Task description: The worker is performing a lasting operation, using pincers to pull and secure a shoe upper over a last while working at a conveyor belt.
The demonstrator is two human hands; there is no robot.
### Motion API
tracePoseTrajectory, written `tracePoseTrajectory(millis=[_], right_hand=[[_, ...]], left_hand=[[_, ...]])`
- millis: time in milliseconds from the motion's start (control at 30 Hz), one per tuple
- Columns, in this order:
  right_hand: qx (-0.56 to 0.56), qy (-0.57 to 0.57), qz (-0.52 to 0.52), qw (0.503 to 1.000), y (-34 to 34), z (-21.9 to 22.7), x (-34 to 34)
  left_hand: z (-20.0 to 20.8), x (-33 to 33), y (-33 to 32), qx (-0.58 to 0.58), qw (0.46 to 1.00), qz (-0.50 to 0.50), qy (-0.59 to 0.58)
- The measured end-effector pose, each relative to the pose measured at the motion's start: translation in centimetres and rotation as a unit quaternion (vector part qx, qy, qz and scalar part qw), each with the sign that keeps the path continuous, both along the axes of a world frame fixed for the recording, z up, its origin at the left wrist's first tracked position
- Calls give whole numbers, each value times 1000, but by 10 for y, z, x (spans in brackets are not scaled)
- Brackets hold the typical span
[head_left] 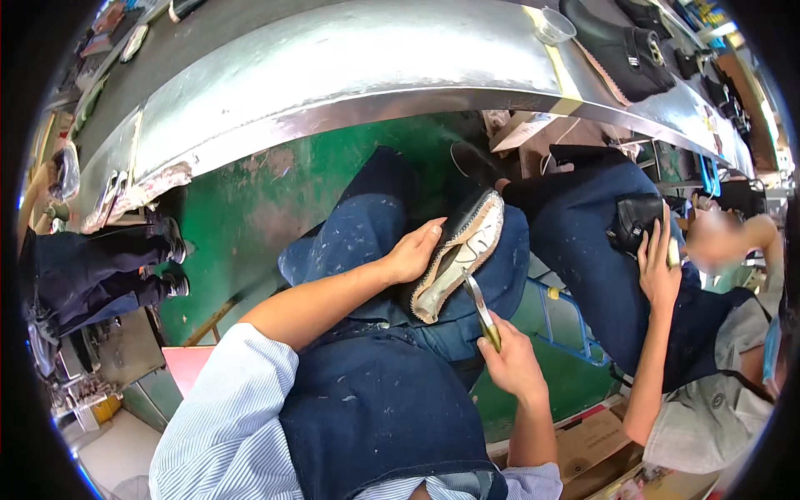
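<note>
A black shoe upper [457,255] rests across my lap with its underside turned up. Its edge is pleated all round, and the pale bottom has white streaks on it. My left hand [410,252] grips the shoe's side, with the thumb and fingers closed on the black part. In my right hand [512,357] is a slim metal hand tool [481,307] with a yellowish handle. The tool's tip touches or hovers just over the middle of the shoe's underside; which one, I cannot tell.
A metal workbench [333,58] runs across the front, carrying a clear plastic cup [553,27] and black boots [621,54] at its right. Beside me on the right, a co-worker's hand [658,268] holds another black shoe [635,222]. Another person's legs [108,275] stand at the left.
</note>
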State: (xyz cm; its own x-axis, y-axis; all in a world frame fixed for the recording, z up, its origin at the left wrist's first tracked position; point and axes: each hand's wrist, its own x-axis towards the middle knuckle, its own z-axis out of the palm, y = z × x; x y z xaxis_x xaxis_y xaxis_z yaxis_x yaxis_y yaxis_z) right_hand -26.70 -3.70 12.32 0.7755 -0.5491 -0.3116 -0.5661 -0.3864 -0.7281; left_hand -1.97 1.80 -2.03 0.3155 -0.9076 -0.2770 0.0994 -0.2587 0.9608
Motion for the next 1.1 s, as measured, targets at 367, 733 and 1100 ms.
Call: tracePoseTrajectory(millis=[367, 733, 1100], right_hand=[[-40, 137, 130, 981, -31, 28, 46], [-86, 72, 107, 988, -28, -17, 47], [-183, 15, 93, 979, -27, 6, 24]], left_hand=[[20, -7, 19, -6, 984, 7, -179], [29, -1, 30, -10, 1000, 19, 2], [56, 12, 9, -1, 996, -80, -51]])
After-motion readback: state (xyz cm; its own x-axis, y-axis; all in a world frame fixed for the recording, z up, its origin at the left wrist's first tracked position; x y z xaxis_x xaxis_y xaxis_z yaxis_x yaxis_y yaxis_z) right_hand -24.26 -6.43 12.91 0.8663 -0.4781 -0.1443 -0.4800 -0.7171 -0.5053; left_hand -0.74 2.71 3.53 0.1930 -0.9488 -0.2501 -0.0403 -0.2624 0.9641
